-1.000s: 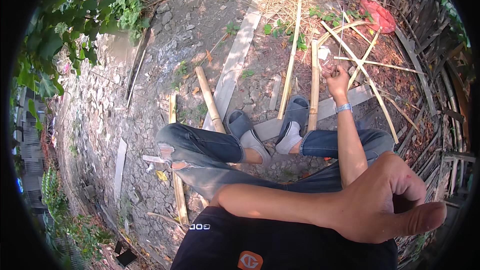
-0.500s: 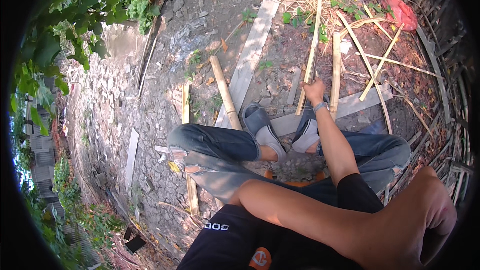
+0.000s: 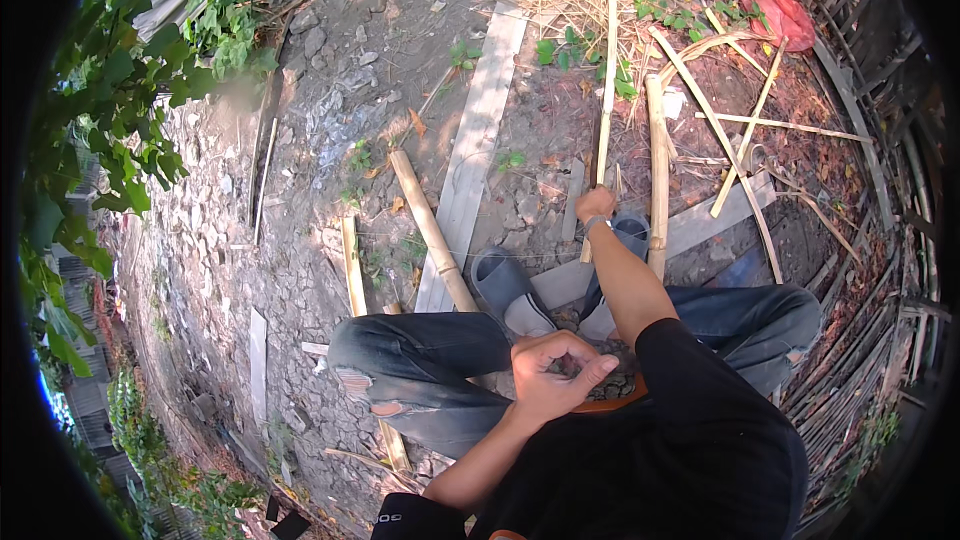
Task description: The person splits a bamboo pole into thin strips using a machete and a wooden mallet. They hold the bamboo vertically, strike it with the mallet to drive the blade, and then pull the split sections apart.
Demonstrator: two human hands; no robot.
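My right hand (image 3: 596,204) is closed around a long, pale split bamboo strip (image 3: 608,70), which points away from me beyond my feet. A thin dark edge runs along the strip just above my fingers; whether it is a blade, I cannot tell. In front of my lap, my left hand (image 3: 545,380) is loosely curled, thumb apart from the fingers, with nothing visible in it. Right of my right hand lies a thicker bamboo pole (image 3: 658,170). Another bamboo pole (image 3: 428,218) lies left of my feet, its near end behind my knee.
A long grey board (image 3: 482,120) runs away over cracked earth, and another board (image 3: 705,223) crosses beyond my feet. Several thin bamboo strips (image 3: 745,165) cross at the right, near a red bag (image 3: 778,15). Stacked sticks (image 3: 905,270) line the right side; leafy branches (image 3: 110,120) hang left.
My left hand has swung from the far lower right to in front of my lap. The view has shifted; my right hand stays on the bamboo strip.
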